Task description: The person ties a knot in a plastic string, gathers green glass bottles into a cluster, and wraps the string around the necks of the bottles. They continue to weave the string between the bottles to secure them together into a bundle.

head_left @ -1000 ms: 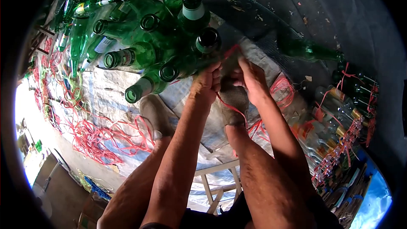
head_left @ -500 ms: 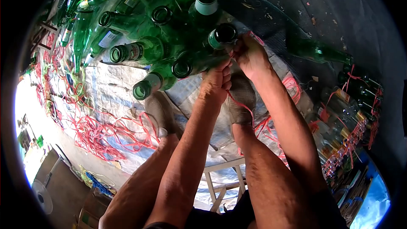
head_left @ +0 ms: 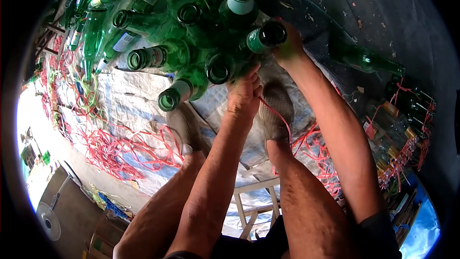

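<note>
A cluster of green glass bottles (head_left: pixel 184 52) stands in front of me, necks spreading outward. My left hand (head_left: pixel 244 91) is closed at the near side of the cluster, with a pink string (head_left: pixel 277 113) running from its fist down past my right shoe. My right hand (head_left: pixel 290 43) is behind the right-hand bottle (head_left: pixel 258 40), by its neck. Its fingers are mostly hidden by that bottle, so what they hold does not show.
Tangled pink string (head_left: pixel 108 151) lies on the pale sheet (head_left: pixel 143 86) at left. More green bottles (head_left: pixel 93 43) lie at upper left. One bottle (head_left: pixel 366 61) lies on the dark floor at right, near bundled clear bottles (head_left: pixel 388 122). A fan (head_left: pixel 49 221) is lower left.
My right hand has moved up and away from my left hand, behind the right-hand bottle. The cluster's near bottles have shifted slightly right in view. My left hand stays closed on the string.
</note>
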Tool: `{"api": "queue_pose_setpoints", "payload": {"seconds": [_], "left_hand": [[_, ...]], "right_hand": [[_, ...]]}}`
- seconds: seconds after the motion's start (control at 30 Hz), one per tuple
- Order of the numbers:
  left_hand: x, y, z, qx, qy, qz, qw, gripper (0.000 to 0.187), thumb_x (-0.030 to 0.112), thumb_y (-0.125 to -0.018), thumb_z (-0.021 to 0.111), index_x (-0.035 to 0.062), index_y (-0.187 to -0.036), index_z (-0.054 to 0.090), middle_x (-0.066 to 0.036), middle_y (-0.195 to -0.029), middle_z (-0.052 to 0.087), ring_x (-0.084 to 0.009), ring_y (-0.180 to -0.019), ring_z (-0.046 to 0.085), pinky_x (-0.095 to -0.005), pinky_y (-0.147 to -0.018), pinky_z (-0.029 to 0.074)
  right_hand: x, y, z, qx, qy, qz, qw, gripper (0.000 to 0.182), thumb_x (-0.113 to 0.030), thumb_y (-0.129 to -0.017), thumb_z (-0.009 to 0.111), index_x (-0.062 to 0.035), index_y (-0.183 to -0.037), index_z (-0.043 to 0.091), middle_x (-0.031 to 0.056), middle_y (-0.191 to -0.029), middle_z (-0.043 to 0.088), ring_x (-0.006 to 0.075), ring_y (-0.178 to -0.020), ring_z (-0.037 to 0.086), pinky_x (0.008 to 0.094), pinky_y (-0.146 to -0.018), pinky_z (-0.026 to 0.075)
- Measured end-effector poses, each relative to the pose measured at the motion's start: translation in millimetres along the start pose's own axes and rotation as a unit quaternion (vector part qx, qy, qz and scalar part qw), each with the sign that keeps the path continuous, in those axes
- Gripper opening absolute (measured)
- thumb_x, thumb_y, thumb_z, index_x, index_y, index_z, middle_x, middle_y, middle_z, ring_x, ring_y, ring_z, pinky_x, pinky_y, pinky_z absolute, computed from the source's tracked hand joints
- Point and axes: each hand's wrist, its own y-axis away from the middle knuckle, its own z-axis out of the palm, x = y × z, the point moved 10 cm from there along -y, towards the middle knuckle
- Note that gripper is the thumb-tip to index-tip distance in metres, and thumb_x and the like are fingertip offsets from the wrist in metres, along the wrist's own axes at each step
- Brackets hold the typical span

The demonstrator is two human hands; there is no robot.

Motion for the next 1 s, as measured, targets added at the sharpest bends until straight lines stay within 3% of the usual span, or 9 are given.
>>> {"api": "queue_pose_setpoints", "payload": {"seconds": [0.33, 0.47, 0.57, 1.0], "left_hand": [[2, 7, -2, 0.032, 0.016, 0.003, 0.999, 0.043, 0.006, -0.082, 0.077, 0.0235, -0.070, 0.039, 0.012, -0.058, 0.029, -0.0054, -0.047, 0.024, -0.0267, -0.047, 0.017], [1, 10, -2, 0.060, 0.036, 0.009, 0.998, 0.042, 0.005, -0.082, 0.075, 0.0223, -0.070, 0.039, 0.011, -0.058, 0.029, -0.0058, -0.047, 0.023, -0.0271, -0.046, 0.017], [0, 11, -2, 0.059, 0.047, 0.010, 0.997, 0.042, 0.004, -0.083, 0.075, 0.0219, -0.071, 0.039, 0.011, -0.058, 0.029, -0.0059, -0.047, 0.023, -0.0273, -0.047, 0.016], [1, 13, -1, 0.068, 0.029, 0.019, 0.997, 0.042, 0.005, -0.083, 0.076, 0.0222, -0.071, 0.039, 0.011, -0.059, 0.029, -0.0063, -0.048, 0.024, -0.0283, -0.047, 0.017]], "right_hand": [[-12, 8, 3, 0.015, 0.054, -0.033, 0.998, 0.014, -0.012, -0.095, 0.062, -0.0063, -0.082, 0.062, 0.0009, -0.064, 0.051, 0.0126, -0.047, 0.045, 0.0288, -0.043, 0.034], [-14, 13, 8, 0.001, 0.010, 0.004, 1.000, 0.015, -0.012, -0.092, 0.063, -0.0061, -0.078, 0.063, 0.0013, -0.063, 0.051, 0.0124, -0.047, 0.045, 0.0288, -0.044, 0.033], [-7, -5, 8, -0.047, 0.094, -0.090, 0.990, 0.014, -0.012, -0.090, 0.064, -0.0083, -0.077, 0.065, -0.0007, -0.062, 0.051, 0.0104, -0.046, 0.044, 0.0276, -0.043, 0.032], [-13, -3, 14, -0.060, 0.115, -0.102, 0.986, 0.013, -0.008, -0.087, 0.066, -0.0060, -0.074, 0.066, -0.0004, -0.062, 0.053, 0.0088, -0.049, 0.046, 0.0272, -0.045, 0.033]]}}
